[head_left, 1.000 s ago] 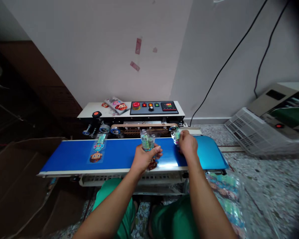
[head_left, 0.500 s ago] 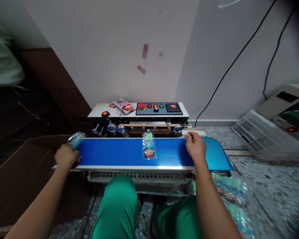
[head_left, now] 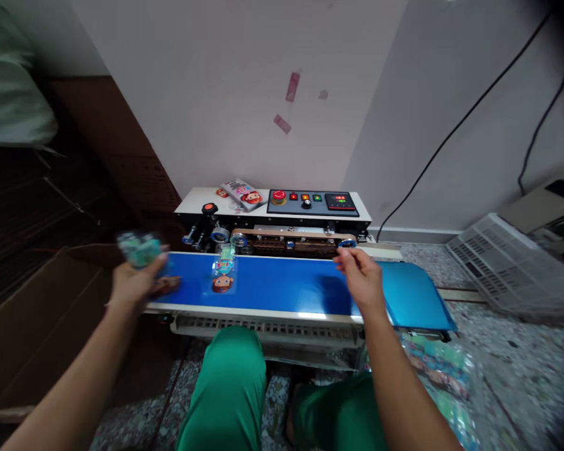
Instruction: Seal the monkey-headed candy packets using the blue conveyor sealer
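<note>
"How many packets are you counting?"
"One packet (head_left: 222, 272) is lying on the one blue belt (head_left: 282, 285) between the hands, nearer the left. The left hand (head_left: 132, 285) is grasping blurred packaging (head_left: 143, 249); I can't tell how many."
"And the right hand (head_left: 363, 280)?"
"It's hovering palm-inward, fingers loosely curled, released."
"Which way is the packet pointing?"
"Its long axis is running crosswise, printed face nearest the wearer, green end facing one machine (head_left: 198, 199) beyond both hands."

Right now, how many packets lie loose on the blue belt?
1: the cartoon-faced packet, on the belt left of its middle. The left hand, gripping blurred packaging, may hide others.
</note>
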### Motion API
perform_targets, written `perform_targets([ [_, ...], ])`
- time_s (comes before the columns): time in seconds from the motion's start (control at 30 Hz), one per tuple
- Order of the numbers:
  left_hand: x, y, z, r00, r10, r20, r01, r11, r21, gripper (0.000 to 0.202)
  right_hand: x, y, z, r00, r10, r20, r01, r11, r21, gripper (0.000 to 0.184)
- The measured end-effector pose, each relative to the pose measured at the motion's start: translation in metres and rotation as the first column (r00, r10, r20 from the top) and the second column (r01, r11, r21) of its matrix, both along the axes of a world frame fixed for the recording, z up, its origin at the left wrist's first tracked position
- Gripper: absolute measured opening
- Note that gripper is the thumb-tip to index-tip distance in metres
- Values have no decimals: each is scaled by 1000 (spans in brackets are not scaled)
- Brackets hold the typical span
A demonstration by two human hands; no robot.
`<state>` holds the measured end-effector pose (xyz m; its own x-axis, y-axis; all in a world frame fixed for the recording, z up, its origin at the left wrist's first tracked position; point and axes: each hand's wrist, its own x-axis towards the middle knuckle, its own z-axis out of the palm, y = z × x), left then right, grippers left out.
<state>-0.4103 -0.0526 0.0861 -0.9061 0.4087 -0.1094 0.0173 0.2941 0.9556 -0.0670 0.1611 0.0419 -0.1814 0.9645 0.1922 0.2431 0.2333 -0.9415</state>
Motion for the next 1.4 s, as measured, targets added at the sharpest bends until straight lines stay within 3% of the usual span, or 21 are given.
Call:
perform_targets([
  [0.07,63,31,4,929,-307,206,265,942,208,53,-23,-24,12,967,234,-105,-239,970,-40,39],
  [0.17,142,69,5,730,-584,355,436,798,415,46,-47,-52,20,850,491,-191,-507,861,-44,35],
  [0.23,174,87,1,632,-671,389,449,725,522,43,-51,-58,18,822,514,-246,-542,838,-60,35],
  [0.3,191,99,-5,601,-697,392,419,692,588,39,-46,-55,13,837,465,-288,-503,861,-72,33],
  [0.47,202,117,-16,606,-693,391,358,676,644,38,-22,-37,7,870,405,-280,-440,895,-72,31],
  [0.67,208,125,-26,671,-649,359,319,690,650,41,-14,-36,5,937,350,-15,-350,936,-18,28],
  [0.77,210,124,-29,698,-637,326,334,693,639,42,-12,-36,4,947,317,-46,-319,946,-55,28],
  [0.9,208,120,-31,714,-634,296,418,726,547,46,13,-18,5,989,86,-122,-98,990,-97,34],
  [0.97,206,118,-32,707,-639,301,453,737,502,46,34,-1,2,996,-78,-49,75,996,-50,36],
  [1.03,206,117,-33,697,-648,308,467,736,491,42,56,16,-4,956,-258,138,248,965,88,33],
  [1.13,209,116,-34,678,-671,301,502,721,478,36,74,34,-17,759,-421,496,363,907,214,29],
  [1.2,211,116,-34,665,-688,291,541,712,448,33,74,40,-23,639,-398,658,374,909,187,31],
  [1.27,213,116,-34,654,-695,298,561,710,426,33,66,42,-25,589,-341,733,358,923,142,33],
  [1.4,216,118,-34,626,-694,356,575,719,390,36,44,41,-22,627,-256,736,247,961,124,35],
])
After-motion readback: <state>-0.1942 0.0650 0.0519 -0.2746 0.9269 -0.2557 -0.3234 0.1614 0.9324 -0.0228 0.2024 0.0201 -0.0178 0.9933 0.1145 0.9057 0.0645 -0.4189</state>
